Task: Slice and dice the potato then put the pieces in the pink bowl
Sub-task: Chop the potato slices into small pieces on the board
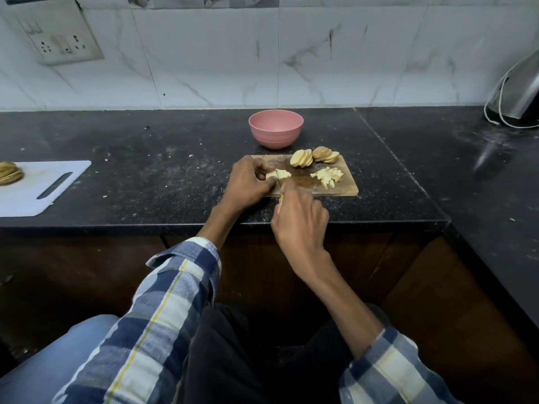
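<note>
A wooden cutting board (344,186) lies on the black counter. Two fans of potato slices (315,156) sit at its far edge, and a heap of diced pieces (328,177) lies at its right. My left hand (248,182) holds a small stack of potato slices (281,174) on the board's left part. My right hand (300,220) grips a knife (279,182), its thin blade standing in that stack. The pink bowl (275,128) stands just behind the board; its inside is hidden from here.
A white cutting board (43,185) with more sliced potato (10,172) lies at the far left. A dark appliance with a white cord (516,103) stands at the back right. The counter (175,176) turns a corner at the right, and a wall socket (58,42) is upper left.
</note>
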